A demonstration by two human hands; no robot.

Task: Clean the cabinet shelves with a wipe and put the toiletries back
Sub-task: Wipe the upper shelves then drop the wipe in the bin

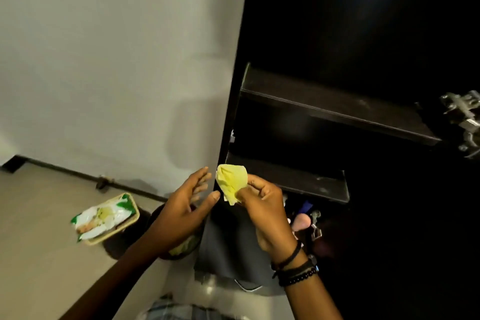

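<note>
Wipe [232,181] status: yellow, crumpled, held in the air just off the left front corner of the lower shelf [285,180], not touching it. Pinched near its lower edge by the right hand [262,205], thumb against curled forefingers; most of the sheet standing loose above the pinch. Just beside it the left hand [185,209], holding nothing, fingers [204,176] straight and spread, thumb tip close to the sheet's bottom corner. Cannot tell whether touching.

Handling, as a judgement: very light, limp, probably damp, so clingy rather than slippery. No stiffness, folds on itself. Likely tears if yanked from two corners.

Where to take hold: open out with both hands at opposite edges, then back the middle with flat fingers to press along the shelf. Fingertip pinch too small a contact patch for wiping.

Also seen: pale specks along the front edge of the lower shelf, with the upper shelf [337,109] above it. Wipes pack [101,215] in a basket [136,212] on the floor, well apart to the left. No toiletries identifiable; dim shapes under the lower shelf, too dark to name.
</note>
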